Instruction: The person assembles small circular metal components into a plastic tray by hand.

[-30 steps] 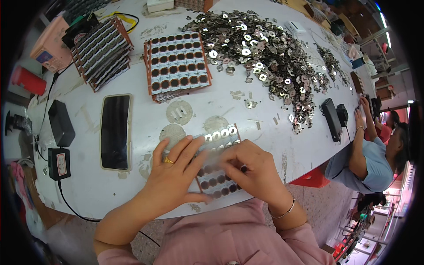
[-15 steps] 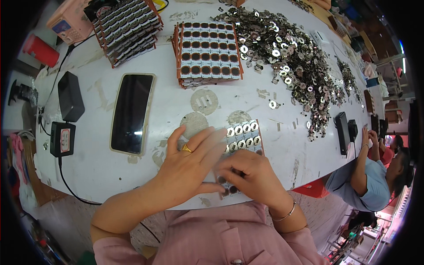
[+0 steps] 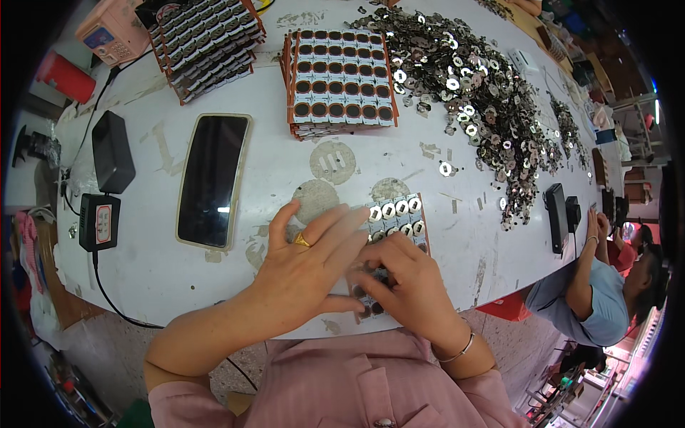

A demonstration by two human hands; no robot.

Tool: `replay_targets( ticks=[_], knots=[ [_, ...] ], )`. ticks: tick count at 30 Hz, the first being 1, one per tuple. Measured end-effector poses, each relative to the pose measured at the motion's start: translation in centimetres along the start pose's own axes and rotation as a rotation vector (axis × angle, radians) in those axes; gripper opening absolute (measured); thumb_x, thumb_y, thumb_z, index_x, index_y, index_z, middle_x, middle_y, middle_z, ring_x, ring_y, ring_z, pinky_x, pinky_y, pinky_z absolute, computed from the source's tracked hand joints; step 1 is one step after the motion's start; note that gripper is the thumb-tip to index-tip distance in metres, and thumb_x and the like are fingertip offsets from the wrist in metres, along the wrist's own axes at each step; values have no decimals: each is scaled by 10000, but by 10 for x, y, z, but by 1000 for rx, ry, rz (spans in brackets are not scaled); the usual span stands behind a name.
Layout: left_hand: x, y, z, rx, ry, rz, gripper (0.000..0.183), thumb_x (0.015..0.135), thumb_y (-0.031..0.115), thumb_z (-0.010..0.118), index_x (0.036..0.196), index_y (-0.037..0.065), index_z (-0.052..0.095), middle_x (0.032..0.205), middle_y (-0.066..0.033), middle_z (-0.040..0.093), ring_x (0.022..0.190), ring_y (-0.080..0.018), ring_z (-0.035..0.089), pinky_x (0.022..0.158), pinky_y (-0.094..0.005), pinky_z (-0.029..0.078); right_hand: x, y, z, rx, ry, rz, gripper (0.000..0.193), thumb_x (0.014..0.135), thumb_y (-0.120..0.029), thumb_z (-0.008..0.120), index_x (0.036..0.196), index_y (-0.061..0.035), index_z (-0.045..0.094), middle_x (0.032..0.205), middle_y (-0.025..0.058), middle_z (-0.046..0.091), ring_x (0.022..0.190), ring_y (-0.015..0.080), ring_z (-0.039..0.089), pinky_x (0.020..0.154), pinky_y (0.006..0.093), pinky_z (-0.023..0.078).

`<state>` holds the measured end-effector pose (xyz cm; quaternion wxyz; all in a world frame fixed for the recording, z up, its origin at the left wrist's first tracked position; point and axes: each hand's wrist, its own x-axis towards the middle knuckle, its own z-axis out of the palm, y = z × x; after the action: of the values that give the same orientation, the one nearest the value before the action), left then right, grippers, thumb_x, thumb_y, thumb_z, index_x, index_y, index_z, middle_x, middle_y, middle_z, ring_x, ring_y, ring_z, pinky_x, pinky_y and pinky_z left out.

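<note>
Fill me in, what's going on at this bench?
A person has both bare hands at a small panel on the white table. The left hand is spread at its left side; the right hand is curled over its lower part, its grip unclear. Silvery pieces sit on the upper rows, while dark discs show lower down. Beyond are a panel stack and a metal heap.

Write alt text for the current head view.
A person's left hand and right hand partly cover a panel whose far rows carry shiny metal pieces. Beyond them on a white table are two stacks of similar panels and a heap of loose metal pieces, with a phone lying to the left.
</note>
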<state>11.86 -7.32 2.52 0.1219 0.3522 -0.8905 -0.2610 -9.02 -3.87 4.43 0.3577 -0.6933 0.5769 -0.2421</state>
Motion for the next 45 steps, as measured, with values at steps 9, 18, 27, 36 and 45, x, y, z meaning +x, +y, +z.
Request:
replay_targets(
  ticks=[9,18,27,36,45],
  knots=[
    [2,2,2,7,27,12,931,679,546,909,1400,60,577,1620,-84,479,1535,-276,393,1251,-652,64,-7,4,0,-224,3,-119,202,860,-218,819,973,-93,707,931,51,645,831,243,692,649,378,559],
    [2,4,3,2,-7,-6,928,734,597,872,1413,42,570,1646,-97,444,1540,-282,376,1256,-661,4,35,41,-70,-284,391,-7,356,875,-1,735,1227,-57,716,996,105,713,852,309,646,765,421,558],
    [1,4,11,61,91,11,866,727,616,865,1372,93,619,1578,-85,504,1516,-259,408,1255,-664,46,50,69,-73,-97,369,-212,322,915,73,686,1211,-49,721,976,65,722,913,182,687,797,310,554],
    [-1,4,16,257,231,236,541,714,534,872,1035,123,731,1294,-58,685,1276,-218,628,1207,-635,309,8,36,-54,317,-40,-38,286,904,58,750,1176,-27,747,1013,48,742,893,98,683,767,256,555],
    [-1,4,13,200,224,235,451,738,443,885,1000,104,745,1279,-61,701,1279,-228,638,1217,-602,354,2,23,-38,185,-123,151,222,898,-60,792,1116,-51,750,961,85,759,812,189,728,736,302,581]
  ],
)
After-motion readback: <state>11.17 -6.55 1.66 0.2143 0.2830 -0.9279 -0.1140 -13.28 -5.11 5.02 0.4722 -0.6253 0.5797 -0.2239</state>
